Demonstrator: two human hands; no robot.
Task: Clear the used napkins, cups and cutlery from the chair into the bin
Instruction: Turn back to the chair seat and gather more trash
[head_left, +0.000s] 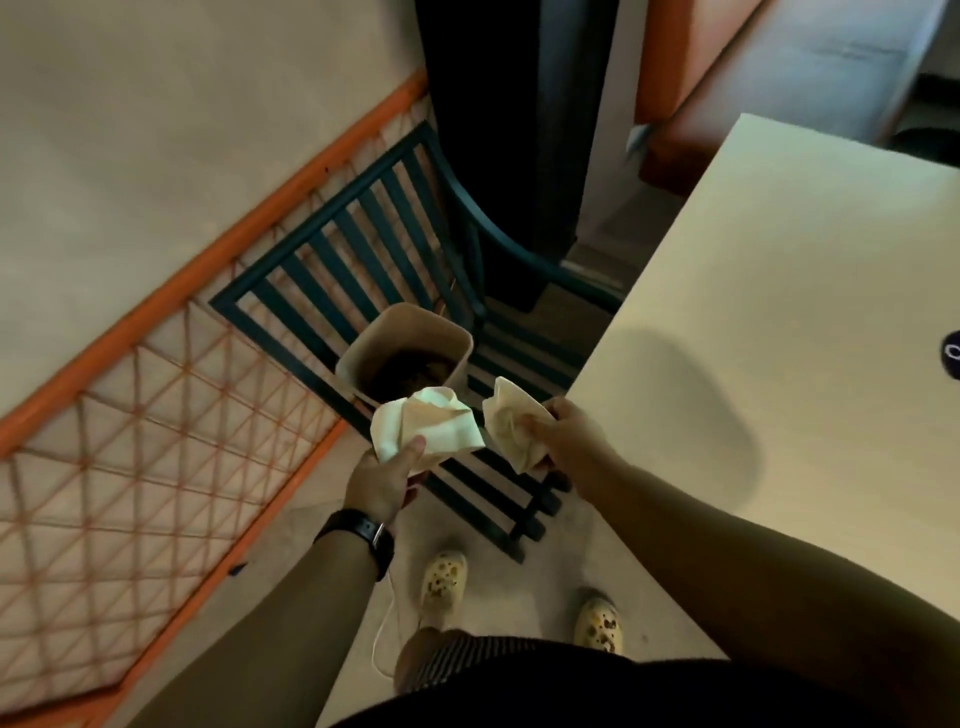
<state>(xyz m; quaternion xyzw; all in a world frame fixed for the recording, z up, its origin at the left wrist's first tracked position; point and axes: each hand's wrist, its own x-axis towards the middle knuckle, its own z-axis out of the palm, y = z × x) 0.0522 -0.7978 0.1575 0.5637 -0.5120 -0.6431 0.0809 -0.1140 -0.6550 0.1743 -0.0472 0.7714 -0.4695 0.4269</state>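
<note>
A dark green slatted chair (363, 249) stands ahead of me beside the table. On its seat sits a tan square bin (410, 332) with dark waste inside. My left hand (382, 480), with a black watch on the wrist, grips a crumpled white napkin (431, 423) just in front of the bin's near rim. My right hand (566, 431) holds a second crumpled napkin (511, 421) to the right of the first, over the chair seat. No cups or cutlery are visible.
A cream table (779, 338) fills the right side, with a dark object (951, 358) at its right edge. An orange lattice railing (156, 415) runs along the left. A black pillar (509, 130) rises behind the chair. My feet stand on the floor below.
</note>
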